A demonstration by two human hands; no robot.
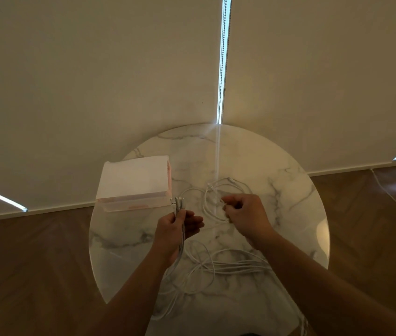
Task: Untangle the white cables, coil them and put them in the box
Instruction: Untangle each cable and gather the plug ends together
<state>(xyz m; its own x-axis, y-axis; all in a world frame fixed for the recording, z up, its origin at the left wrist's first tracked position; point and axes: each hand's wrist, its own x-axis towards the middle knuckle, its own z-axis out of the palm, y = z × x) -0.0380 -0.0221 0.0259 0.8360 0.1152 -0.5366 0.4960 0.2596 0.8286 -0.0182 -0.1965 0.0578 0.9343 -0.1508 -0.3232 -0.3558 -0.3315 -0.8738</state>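
Several white cables (226,265) lie tangled across a round marble table (296,214). My left hand (180,229) grips a bunch of cable ends, with their plugs (178,202) sticking up above the fist and the cords trailing down past my wrist. My right hand (245,212) pinches a loop of cable (206,200) that lies on the table's middle. The white box (134,178) with a pink inside stands at the table's left, just beyond my left hand; its open side faces right.
Pale roller blinds hang right behind the table, with a bead chain (223,57) between them. Wooden floor surrounds the table. Another thin cord (395,200) runs over the floor at the right.
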